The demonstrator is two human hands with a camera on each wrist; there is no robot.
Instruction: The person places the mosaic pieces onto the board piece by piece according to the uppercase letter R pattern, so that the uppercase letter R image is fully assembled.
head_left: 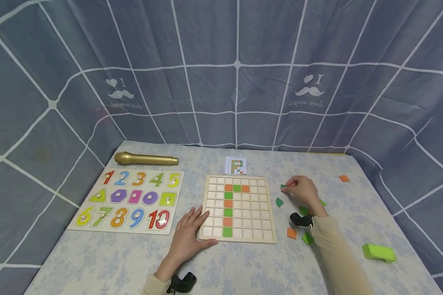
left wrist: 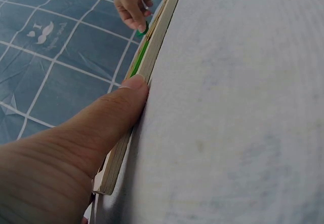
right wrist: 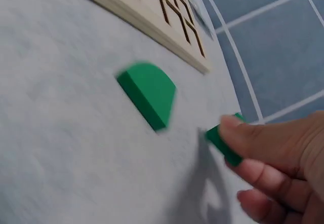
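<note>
inside grid board (head_left: 253, 214): four green tiles (head_left: 228, 212), four orange tiles (head_left: 228, 203)

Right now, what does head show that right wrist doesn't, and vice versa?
Only head: the left hand, number puzzle, gold microphone, lime block and orange tiles.

Only right wrist: the thickness of the loose green piece, its straight side face readable.

Both: that loose piece, the grid board (only partly in right wrist), the right hand pinching a held green piece, and the blue-grey backdrop.
</note>
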